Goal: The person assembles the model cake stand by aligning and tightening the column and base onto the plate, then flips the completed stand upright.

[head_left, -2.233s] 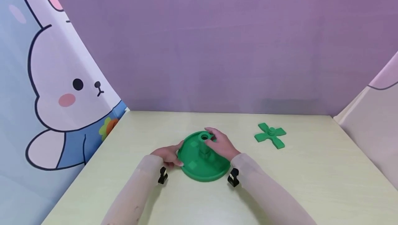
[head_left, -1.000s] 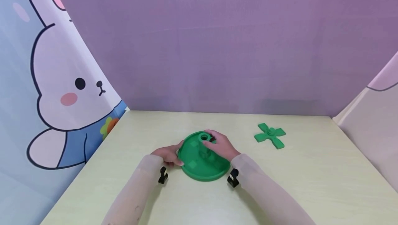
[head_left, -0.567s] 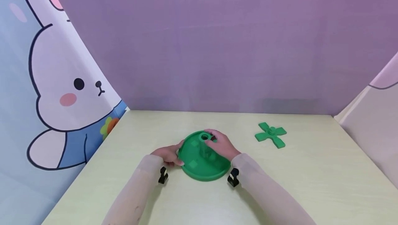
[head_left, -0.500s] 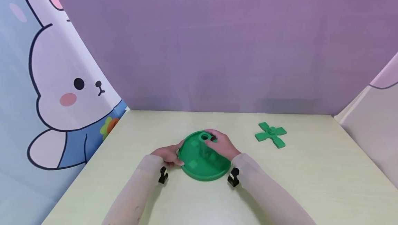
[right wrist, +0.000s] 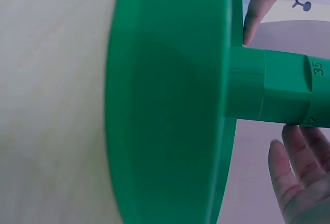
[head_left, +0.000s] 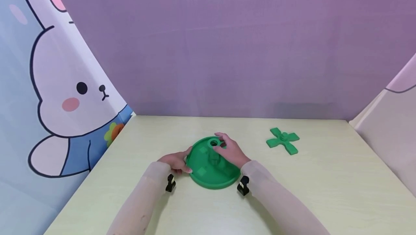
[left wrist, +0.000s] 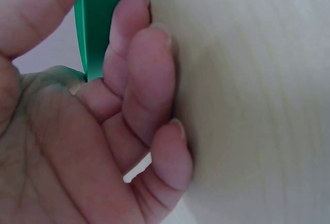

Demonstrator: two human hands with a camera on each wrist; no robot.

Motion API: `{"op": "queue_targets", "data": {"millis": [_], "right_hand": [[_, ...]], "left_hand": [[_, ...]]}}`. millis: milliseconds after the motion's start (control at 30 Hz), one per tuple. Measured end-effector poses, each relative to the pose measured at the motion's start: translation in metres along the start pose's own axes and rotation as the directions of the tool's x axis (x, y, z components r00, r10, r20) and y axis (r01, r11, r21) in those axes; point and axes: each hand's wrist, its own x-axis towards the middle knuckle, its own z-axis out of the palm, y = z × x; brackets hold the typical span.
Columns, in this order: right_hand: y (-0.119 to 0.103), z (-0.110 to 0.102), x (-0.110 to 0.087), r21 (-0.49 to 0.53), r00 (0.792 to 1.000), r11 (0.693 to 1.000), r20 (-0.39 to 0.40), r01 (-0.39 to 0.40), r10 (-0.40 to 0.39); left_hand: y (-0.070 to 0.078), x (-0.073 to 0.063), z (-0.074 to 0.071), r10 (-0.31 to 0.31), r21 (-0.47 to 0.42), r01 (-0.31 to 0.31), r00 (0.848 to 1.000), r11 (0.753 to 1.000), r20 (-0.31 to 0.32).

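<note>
1. The round green base [head_left: 211, 181] lies on the pale wood-grain table [head_left: 325, 191], a green post [head_left: 213, 154] upright at its middle.
2. The left hand [head_left: 176, 162] grips the rim – lower fingers curled against the table.
3. The right hand [head_left: 232, 153] loosely clasps the post near its top.
4. Well apart, right: 1 green 4-armed cross piece [head_left: 284, 138].
5. Behind – a purple backdrop [head_left: 227, 47]; left, rabbit-print fabric [head_left: 61, 79].

Fabric walls [head_left: 227, 47] (one bunny-printed) around a table [head_left: 325, 191] suggest a booth
</note>
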Motion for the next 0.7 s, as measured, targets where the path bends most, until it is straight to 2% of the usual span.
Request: {"op": "queue_targets", "data": {"millis": [200,567,700], "right_hand": [[0.0011,-0.0005,0.0,-0.023,1.0,0.999,-0.01,0.024,-0.025],[0.001,0.0018,0.0037,-0.054,0.998,0.998,-0.048,-0.045,0.043],[-0.0016,0.0018,0.0025,-0.055,0.999,0.997,-0.019,-0.048,0.047]], "left_hand": [[0.0,0.0013,0.0004,-0.005,0.008,0.005,1.0,1.0,-0.002],[0.0005,0.002,0.0006,-0.01,0.002,0.01,1.0,1.0,-0.001],[0.0017,0.0008,0.0003,-0.011,-0.005,0.011,1.0,1.0,0.002]]}}
